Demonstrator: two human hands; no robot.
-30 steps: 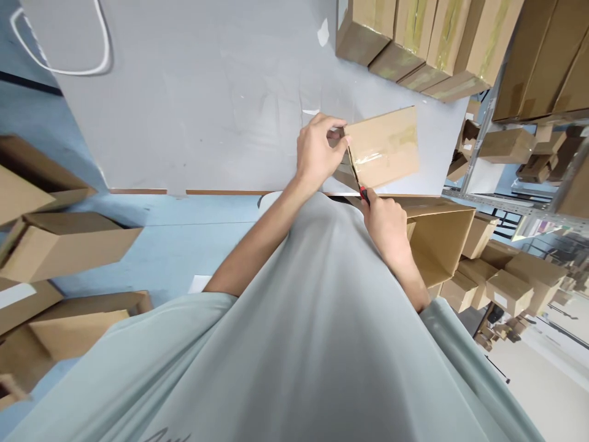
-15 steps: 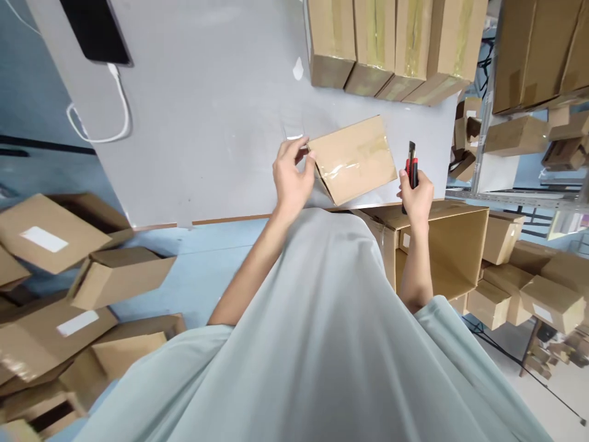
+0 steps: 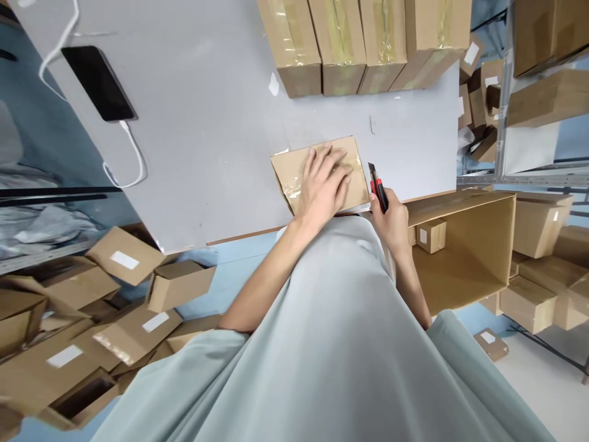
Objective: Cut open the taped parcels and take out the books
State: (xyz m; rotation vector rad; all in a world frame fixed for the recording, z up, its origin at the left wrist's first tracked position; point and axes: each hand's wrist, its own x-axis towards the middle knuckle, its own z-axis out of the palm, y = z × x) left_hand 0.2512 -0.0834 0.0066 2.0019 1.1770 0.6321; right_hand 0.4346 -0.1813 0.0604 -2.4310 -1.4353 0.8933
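Note:
A small taped cardboard box lies at a slant near the front edge of the grey table. My left hand rests flat on its top, fingers stretched out and covering part of the tape. Just right of the box, my right hand is closed around a red and black box cutter. The cutter's dark blade points up and away from me, apart from the box.
Several taped boxes stand in a row at the table's back. A phone with a white cable lies at the left. A large open carton holding a small box is at the right. Loose boxes are piled lower left.
My left hand has moved from the box's left corner onto its top and lies flat there. My right hand has brought the cutter closer to the box. The view has shifted.

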